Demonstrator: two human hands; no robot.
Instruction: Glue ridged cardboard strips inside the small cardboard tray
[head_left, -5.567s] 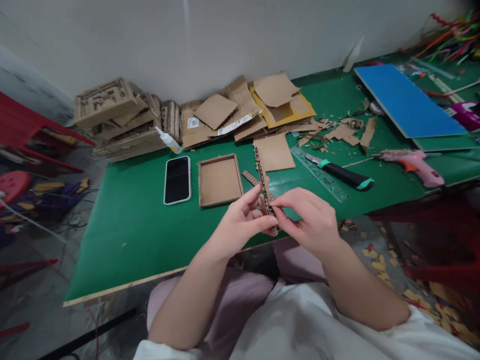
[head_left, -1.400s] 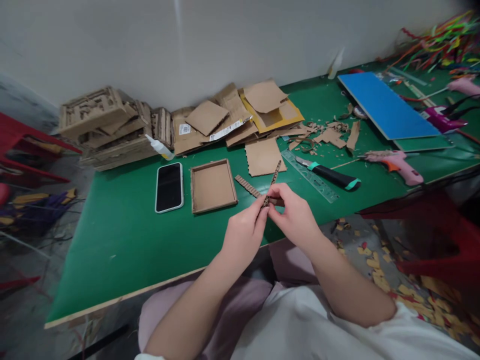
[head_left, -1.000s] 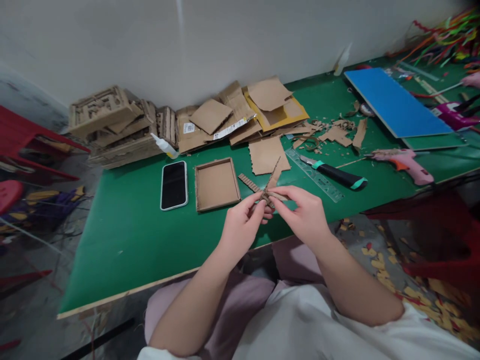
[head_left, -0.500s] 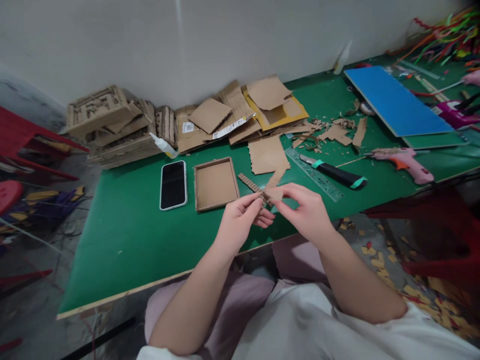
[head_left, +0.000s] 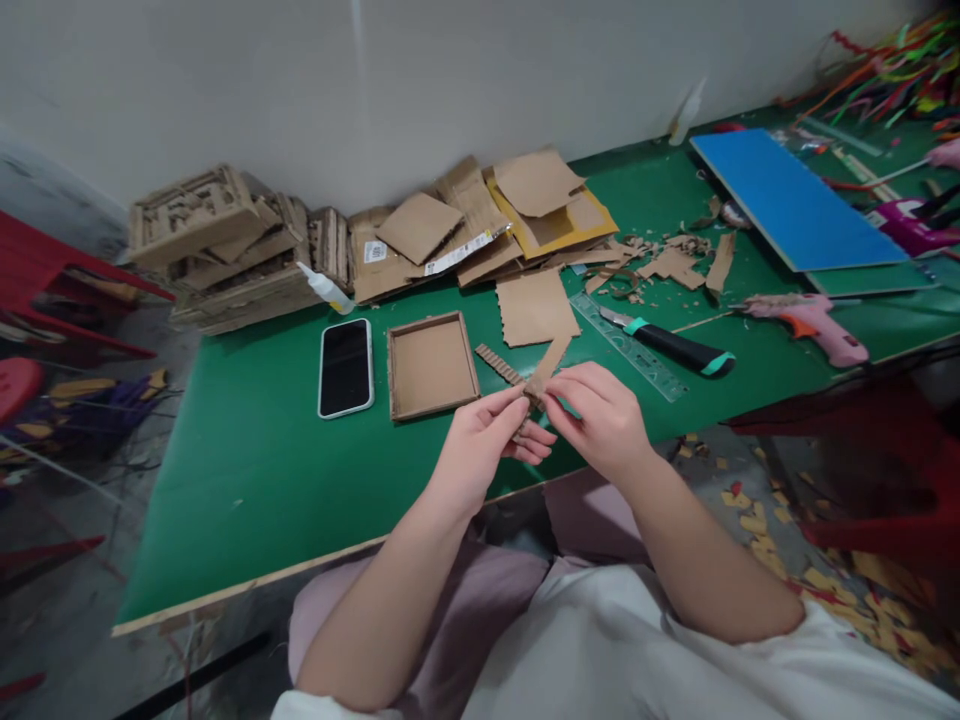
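Observation:
Between my two hands is a small cardboard strip (head_left: 534, 391), partly hidden by the fingers. My left hand (head_left: 487, 432) pinches it from the left, thumb on top. My right hand (head_left: 600, 412) is closed on its right end with thumb and forefinger. Just beyond the fingertips lie a ridged corrugated strip (head_left: 498, 364) and a smooth flat cardboard strip (head_left: 553, 358). A shallow cardboard tray (head_left: 433, 368) with raised edges sits left of my hands. Behind them rests a square cardboard piece (head_left: 537, 308) with rough edges.
A phone (head_left: 346, 367) and a glue bottle (head_left: 326, 289) are at left. To the right lie a clear ruler (head_left: 637, 355), a utility knife (head_left: 675, 345) and a pink glue gun (head_left: 817, 322). Stacked cardboard (head_left: 240, 260), cardboard scraps (head_left: 671, 265) and a blue board (head_left: 795, 205) stand further back.
My right hand has shifted slightly, its fingers drawn closer together at the strip. The cardboard flap that stood out between my hands now shows less. My left hand keeps its pinch.

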